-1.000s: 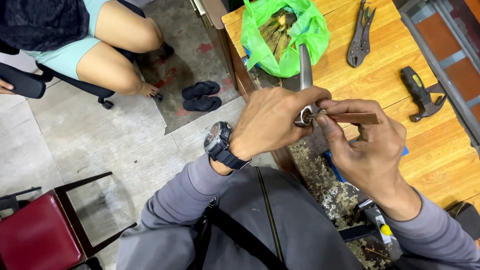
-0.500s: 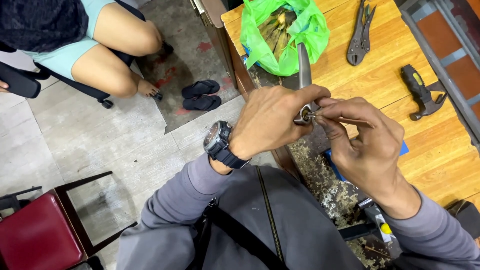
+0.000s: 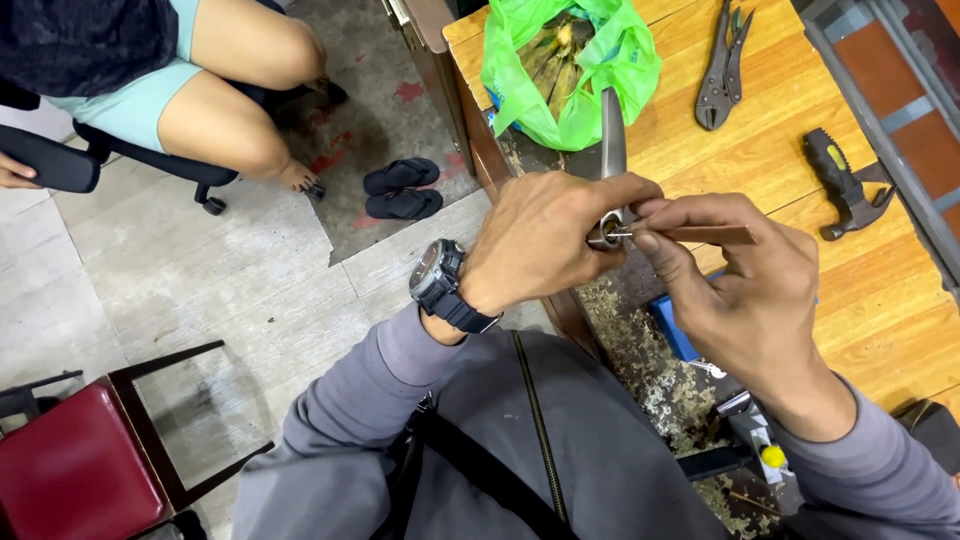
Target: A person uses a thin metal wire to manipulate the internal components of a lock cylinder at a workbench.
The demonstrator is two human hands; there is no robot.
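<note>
Wooden bench top fills the upper right, its near edge worn and crusted, with pale floor open to the left of the person's lap. Closest in, the left hand is closed round the lower end of a grey metal tube that stands upright, while the right hand pinches a thin brown strip, its tip at the tube's round end. Beyond lie a green plastic bag, locking pliers and a black hammer, all well apart from the hands. Since a second ago both grips have stayed put; the strip shows slightly longer.
</note>
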